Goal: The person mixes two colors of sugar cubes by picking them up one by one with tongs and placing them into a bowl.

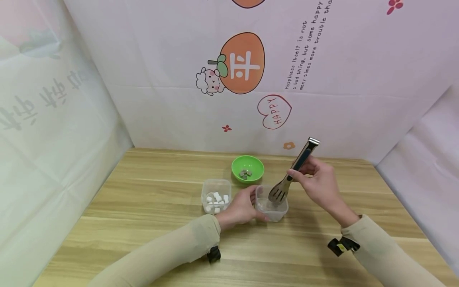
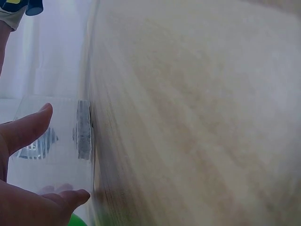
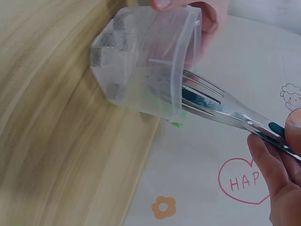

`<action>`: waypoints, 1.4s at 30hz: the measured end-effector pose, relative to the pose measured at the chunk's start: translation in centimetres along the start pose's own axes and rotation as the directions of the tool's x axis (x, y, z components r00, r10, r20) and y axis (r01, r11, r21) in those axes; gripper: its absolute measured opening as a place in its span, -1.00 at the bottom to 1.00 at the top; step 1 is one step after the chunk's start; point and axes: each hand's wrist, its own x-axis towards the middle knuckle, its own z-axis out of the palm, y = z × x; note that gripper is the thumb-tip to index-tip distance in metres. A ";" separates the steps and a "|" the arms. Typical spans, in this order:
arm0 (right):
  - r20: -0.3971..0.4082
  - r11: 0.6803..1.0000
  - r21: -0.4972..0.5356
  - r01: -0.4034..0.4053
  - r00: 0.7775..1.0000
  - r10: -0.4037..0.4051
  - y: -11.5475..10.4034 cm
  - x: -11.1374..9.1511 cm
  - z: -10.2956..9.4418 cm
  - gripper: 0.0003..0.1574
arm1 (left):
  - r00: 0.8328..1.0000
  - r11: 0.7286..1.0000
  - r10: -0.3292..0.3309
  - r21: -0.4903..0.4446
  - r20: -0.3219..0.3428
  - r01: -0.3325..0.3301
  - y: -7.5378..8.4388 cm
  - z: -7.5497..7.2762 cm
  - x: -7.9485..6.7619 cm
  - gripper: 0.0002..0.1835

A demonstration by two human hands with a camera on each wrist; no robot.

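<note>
My left hand (image 1: 242,207) grips a clear plastic container (image 1: 275,215) from its left side, thumb at the near wall and fingers on the far wall. In the right wrist view, a few greyish blocks (image 3: 98,55) show through the container's bottom. My right hand (image 1: 319,181) pinches metal tongs (image 1: 301,158) with dark grips partway along their length. The tongs tilt downward, and their slotted heads (image 1: 277,193) reach inside the container. Behind it, a green bowl (image 1: 237,161) holds several small grey-brown blocks (image 1: 245,174).
Left of my left hand stands another clear container (image 1: 216,183) with several white cubes (image 1: 216,196) inside. All of it rests on a wood-grain table (image 1: 150,207). A printed white cloth (image 1: 172,119) hangs behind the table's far edge, with more cloth at both sides.
</note>
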 end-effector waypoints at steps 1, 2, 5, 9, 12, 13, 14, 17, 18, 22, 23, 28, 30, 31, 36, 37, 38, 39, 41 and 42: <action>-0.001 1.000 0.005 -0.005 1.000 0.005 0.0 0.0 -0.1 -0.78 | 1.000 1.000 -0.001 -0.002 0.001 0.001 0.0 0.0 0.0 0.12; -0.001 1.000 0.008 -0.010 1.000 0.010 -0.1 0.1 -0.1 -0.79 | 1.000 1.000 -0.001 -0.002 0.000 0.001 0.0 0.0 0.0 0.12; 0.001 0.998 0.039 -0.041 0.999 0.041 -0.2 0.1 -0.3 -0.80 | 1.000 1.000 0.003 -0.003 -0.001 -0.003 0.0 0.0 0.0 0.12; 0.001 0.991 0.101 -0.092 0.996 0.092 -0.4 0.2 -0.6 -0.81 | 1.000 1.000 0.013 -0.007 -0.002 -0.013 0.0 0.0 0.0 0.11; -0.005 0.983 0.144 -0.115 0.993 0.117 -0.5 0.4 -1.0 -0.79 | 1.000 1.000 0.018 -0.015 0.000 -0.018 0.0 0.0 0.0 0.11; -0.006 0.980 0.160 -0.119 0.993 0.121 -0.6 0.5 -1.1 -0.78 | 1.000 1.000 0.018 -0.018 0.001 -0.018 0.0 0.0 0.0 0.11; -0.007 0.977 0.177 -0.123 0.992 0.126 -0.6 0.6 -1.2 -0.77 | 1.000 1.000 0.018 -0.022 0.002 -0.018 0.0 0.1 -0.1 0.11; -0.010 0.958 0.249 -0.141 0.989 0.148 -0.7 1.1 -1.5 -0.74 | 1.000 1.000 0.018 -0.025 0.003 -0.018 0.0 0.0 -0.1 0.11; -0.012 0.952 0.270 -0.145 0.988 0.154 -0.8 1.2 -1.6 -0.73 | 1.000 1.000 0.018 -0.024 0.003 -0.018 0.0 0.0 -0.1 0.11; -0.029 0.936 0.308 -0.171 0.982 0.189 -1.0 1.8 -1.7 -0.72 | 1.000 1.000 0.018 -0.019 0.002 -0.018 0.0 0.0 -0.1 0.11; -0.030 0.935 0.307 -0.179 0.980 0.197 -1.0 2.0 -1.7 -0.72 | 1.000 1.000 0.020 -0.018 0.002 -0.020 0.0 0.0 -0.1 0.11; -0.037 0.912 0.349 -0.215 0.969 0.242 -1.2 3.0 -1.1 -0.67 | 1.000 0.999 0.027 -0.026 0.007 -0.027 0.0 0.0 -0.1 0.09; -0.045 0.897 0.382 -0.224 0.965 0.260 -1.1 3.6 -0.8 -0.67 | 1.000 0.999 0.030 -0.030 0.010 -0.029 -0.1 0.0 -0.1 0.09; -0.049 0.889 0.397 -0.226 0.963 0.267 -1.1 3.8 -0.6 -0.68 | 0.999 0.999 0.030 -0.030 0.010 -0.030 -0.1 0.0 0.0 0.09; -0.070 0.867 0.422 -0.265 0.944 0.322 -0.8 5.3 0.8 -0.71 | 0.999 0.999 0.030 -0.022 0.012 -0.030 -0.2 -0.1 0.0 0.09; -0.075 0.865 0.422 -0.271 0.941 0.331 -0.7 5.6 1.1 -0.70 | 1.000 0.999 0.028 -0.020 0.012 -0.028 -0.2 -0.1 0.0 0.09; -0.078 0.863 0.420 -0.281 0.936 0.343 -0.6 5.8 1.4 -0.69 | 1.000 0.999 0.027 -0.019 0.014 -0.027 -0.2 -0.1 0.0 0.08; -0.081 0.860 0.420 -0.289 0.932 0.353 -0.5 6.1 1.7 -0.68 | 1.000 0.999 0.027 -0.018 0.014 -0.026 -0.1 -0.1 0.0 0.08; -0.083 0.860 0.410 -0.304 0.926 0.367 -0.2 6.6 2.3 -0.67 | 1.000 1.000 0.025 -0.016 0.014 -0.025 -0.1 -0.1 0.0 0.08; -0.083 0.860 0.404 -0.312 0.923 0.375 0.0 6.8 2.6 -0.67 | 1.000 1.000 0.026 -0.018 0.015 -0.026 -0.1 -0.1 0.0 0.08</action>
